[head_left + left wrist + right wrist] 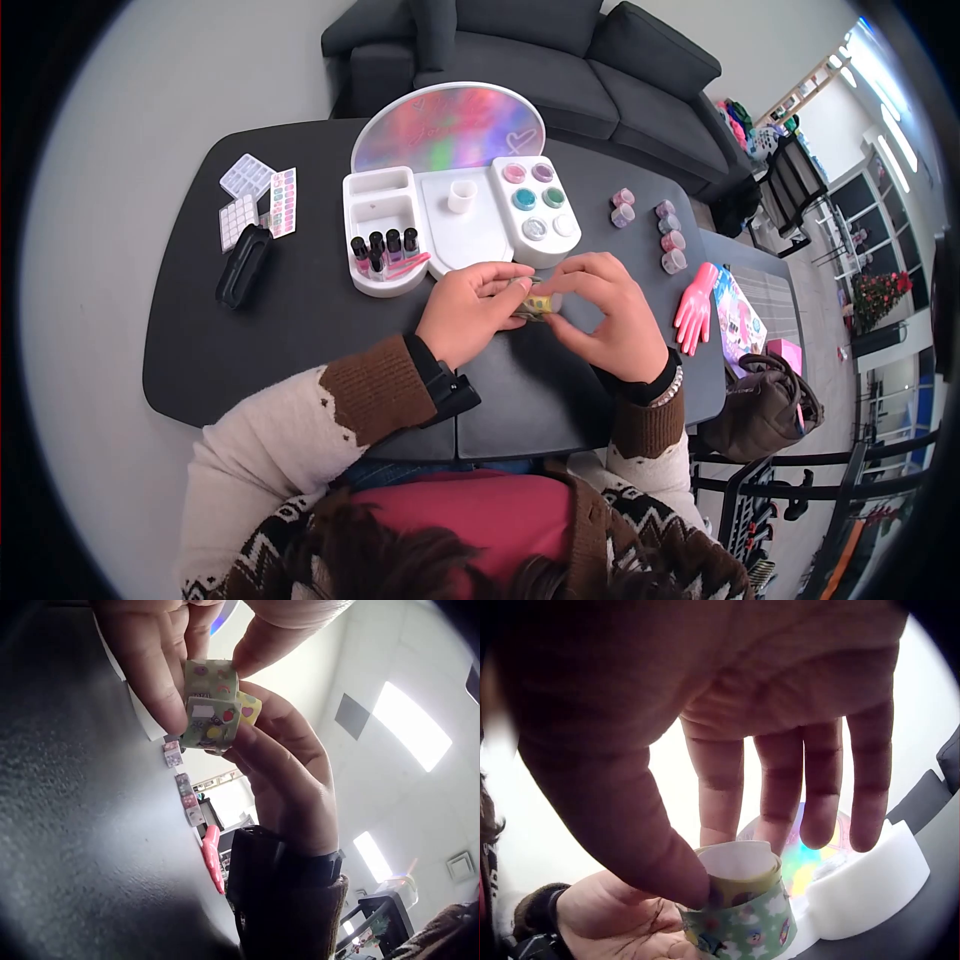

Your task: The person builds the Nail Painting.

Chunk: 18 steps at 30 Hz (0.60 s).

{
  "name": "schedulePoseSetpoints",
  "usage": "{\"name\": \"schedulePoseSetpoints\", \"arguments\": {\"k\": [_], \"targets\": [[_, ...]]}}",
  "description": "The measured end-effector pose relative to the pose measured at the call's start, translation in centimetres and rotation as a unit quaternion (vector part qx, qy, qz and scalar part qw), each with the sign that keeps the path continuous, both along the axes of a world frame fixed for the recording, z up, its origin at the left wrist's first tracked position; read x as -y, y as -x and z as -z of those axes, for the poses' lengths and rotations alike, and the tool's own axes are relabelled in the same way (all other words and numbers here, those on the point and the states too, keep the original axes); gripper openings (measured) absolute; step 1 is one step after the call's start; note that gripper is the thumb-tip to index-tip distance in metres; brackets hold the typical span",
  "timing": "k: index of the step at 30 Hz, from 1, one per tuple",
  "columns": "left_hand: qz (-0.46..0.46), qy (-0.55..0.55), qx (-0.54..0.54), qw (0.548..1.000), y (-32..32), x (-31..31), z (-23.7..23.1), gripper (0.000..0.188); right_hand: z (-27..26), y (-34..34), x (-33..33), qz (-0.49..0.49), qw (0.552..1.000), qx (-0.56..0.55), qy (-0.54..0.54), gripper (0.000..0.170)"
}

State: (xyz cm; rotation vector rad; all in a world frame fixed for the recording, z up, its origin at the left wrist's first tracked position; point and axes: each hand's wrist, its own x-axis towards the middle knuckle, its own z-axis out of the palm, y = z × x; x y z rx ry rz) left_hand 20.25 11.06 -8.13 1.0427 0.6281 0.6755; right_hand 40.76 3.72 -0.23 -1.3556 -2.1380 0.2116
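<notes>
A small roll of printed sticker strip point(538, 304), green outside with yellow inside, is held between both hands above the front of the table. My left hand point(474, 309) pinches its left side between thumb and fingers. At its right, my right hand point(612, 318) pinches the roll with thumb and fingertips. The left wrist view shows green layers with fruit and heart prints point(212, 722). In the right wrist view the coiled strip point(742, 922) has a white inner face, with the right thumb against its near side.
A white organizer point(465, 215) with nail polish bottles point(377, 252) and glitter pots point(525, 198) stands behind the hands. Several small pots point(673, 241) and a pink hand model point(695, 308) lie right. A black case point(244, 267) and sticker sheet point(283, 202) are left.
</notes>
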Motion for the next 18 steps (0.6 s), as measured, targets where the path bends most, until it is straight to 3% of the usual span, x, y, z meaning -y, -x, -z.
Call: {"name": "schedulePoseSetpoints", "arguments": {"k": [8,14,16,18], "targets": [[0.012,-0.014,0.013,1.000,0.0,-0.1,-0.2,0.038,0.7,0.3,-0.2,0.054,0.996,-0.064,0.027,0.047],[0.005,-0.011,0.050,0.999,-0.1,-0.1,-0.2,0.041,1.1,-0.9,-0.6,0.004,0.996,-0.078,-0.037,0.061],[0.003,-0.008,0.044,0.999,-0.2,0.0,-0.4,0.042,0.7,-0.7,-0.6,-0.027,0.989,-0.147,-0.006,0.065],[-0.006,0.030,0.083,0.996,-0.2,0.2,-0.4,0.042,0.8,-0.5,-0.6,-0.024,0.990,-0.135,0.033,0.066]]}}
